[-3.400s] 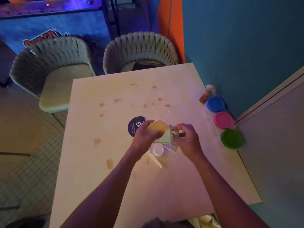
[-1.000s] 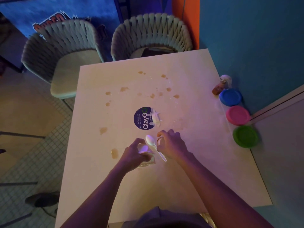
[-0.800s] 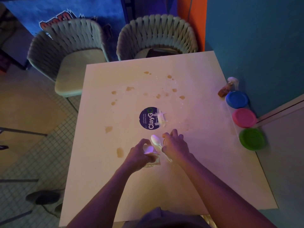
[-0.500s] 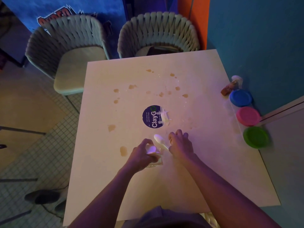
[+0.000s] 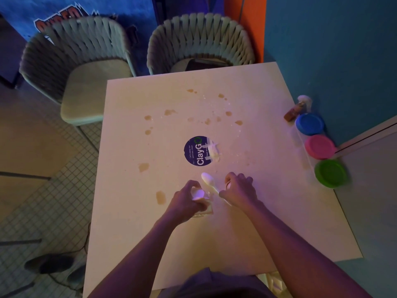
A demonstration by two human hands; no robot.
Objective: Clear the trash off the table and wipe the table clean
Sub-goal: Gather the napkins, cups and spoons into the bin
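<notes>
Three lidded tubs (image 5: 320, 146), one spoon (image 5: 209, 182)

A teal wall (image 5: 322, 50) runs along the right side, with an orange strip (image 5: 242, 24) at its far end. Two woven-back chairs stand at the far edge, the left chair (image 5: 86, 67) pulled out and the right chair (image 5: 199, 41) pushed in. Behind them hangs a blue panel (image 5: 64, 9) with orange lettering. The floor (image 5: 53, 201) is small-tiled beside a plain tan area. The light is dim and purple-tinted.
</notes>
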